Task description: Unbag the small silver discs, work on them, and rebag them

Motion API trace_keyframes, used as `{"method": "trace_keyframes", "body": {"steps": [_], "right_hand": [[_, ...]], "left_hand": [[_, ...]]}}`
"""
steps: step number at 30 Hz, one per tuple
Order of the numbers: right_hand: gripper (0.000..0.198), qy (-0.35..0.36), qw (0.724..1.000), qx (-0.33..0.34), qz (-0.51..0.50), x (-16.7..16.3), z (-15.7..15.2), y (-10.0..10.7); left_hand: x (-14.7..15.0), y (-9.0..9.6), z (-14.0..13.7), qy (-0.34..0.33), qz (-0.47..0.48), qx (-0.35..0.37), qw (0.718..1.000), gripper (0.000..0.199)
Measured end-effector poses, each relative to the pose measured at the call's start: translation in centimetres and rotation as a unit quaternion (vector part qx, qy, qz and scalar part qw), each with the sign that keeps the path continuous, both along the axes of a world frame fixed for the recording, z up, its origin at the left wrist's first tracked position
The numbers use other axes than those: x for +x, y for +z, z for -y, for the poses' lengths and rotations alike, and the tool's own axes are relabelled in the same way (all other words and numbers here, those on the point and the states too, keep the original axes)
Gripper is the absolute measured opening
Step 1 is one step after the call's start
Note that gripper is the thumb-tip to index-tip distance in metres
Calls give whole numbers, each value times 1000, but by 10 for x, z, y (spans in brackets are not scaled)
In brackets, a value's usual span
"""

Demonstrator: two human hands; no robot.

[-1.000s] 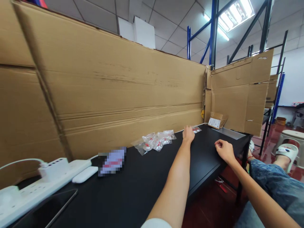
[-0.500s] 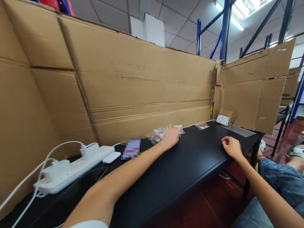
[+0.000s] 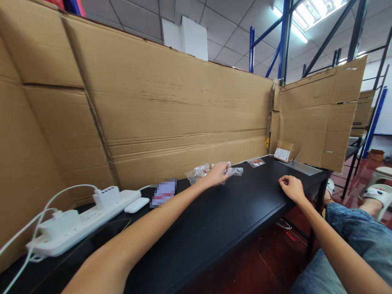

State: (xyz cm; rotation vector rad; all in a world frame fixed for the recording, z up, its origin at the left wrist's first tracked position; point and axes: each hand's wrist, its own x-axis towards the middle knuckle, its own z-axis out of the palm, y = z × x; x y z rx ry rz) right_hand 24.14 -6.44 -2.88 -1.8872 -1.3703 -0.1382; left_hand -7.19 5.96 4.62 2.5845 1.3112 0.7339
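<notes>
Along the back stands a tall brown cardboard wall (image 3: 183, 96), behind a long black table (image 3: 199, 228). Near the wall lies a pile of clear plastic packets with red bits (image 3: 200, 170). The left hand (image 3: 217, 173) touches it; whether its fingers grip one cannot be told. The right hand's (image 3: 292, 189) fingers curl closed near the front edge.

Bright, whitish light falls from a ceiling lamp (image 3: 317, 12), its panel washed out to white. A soft sheen lies on the black counter (image 3: 196, 220) toward its right end, and small glints break up the clear bags (image 3: 200, 170) along the back edge. Below the front edge the floor (image 3: 251, 265) sinks into shadow. Wide-angle stretching pulls at the view's sides, and coarse pixel blocks mask a small item (image 3: 163, 192) near the back edge.
</notes>
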Motion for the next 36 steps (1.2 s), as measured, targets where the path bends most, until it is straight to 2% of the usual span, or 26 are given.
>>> {"method": "trace_keyframes", "body": {"steps": [1, 3, 5, 7, 11, 14, 16, 20, 23, 27, 31, 34, 36], "right_hand": [[17, 21, 999, -2, -35, -5, 0, 4], [17, 130, 983, 7, -129, -19, -1, 14], [24, 256, 932, 4, -256, -38, -4, 26], [24, 334, 883, 14, -330, -59, -8, 35], [20, 345, 835, 42, -426, -85, -16, 36], [21, 346, 798, 38, -492, -86, -17, 30], [19, 358, 786, 33, -502, -82, -16, 27], [27, 395, 784, 24, -479, -77, -14, 25], [32, 404, 802, 23, -439, -79, -12, 25], [37, 414, 831, 16, -371, -83, -10, 25], [39, 397, 863, 15, -311, -83, -10, 24], [40, 396, 869, 12, -298, -83, -10, 23], [43, 403, 863, 11, -305, -84, -9, 24]], "left_hand": [[4, -5, 4, -56, 38, -24, 997, 22], [15, -17, 14, -166, 134, -118, 970, 27], [25, -31, 22, -230, 201, -212, 928, 33], [32, -41, 27, -239, 250, -247, 905, 39], [36, -46, 32, -235, 298, -274, 884, 48], [33, -43, 31, -225, 330, -304, 865, 61], [32, -42, 30, -218, 360, -339, 841, 68], [32, -42, 29, -221, 423, -427, 768, 63], [35, -43, 31, -223, 429, -480, 732, 51], [39, -41, 37, -233, 398, -495, 736, 26], [40, -36, 40, -220, 404, -500, 734, 10], [39, -33, 43, -219, 425, -509, 716, 24], [37, -32, 44, -228, 426, -506, 714, 36]]}}
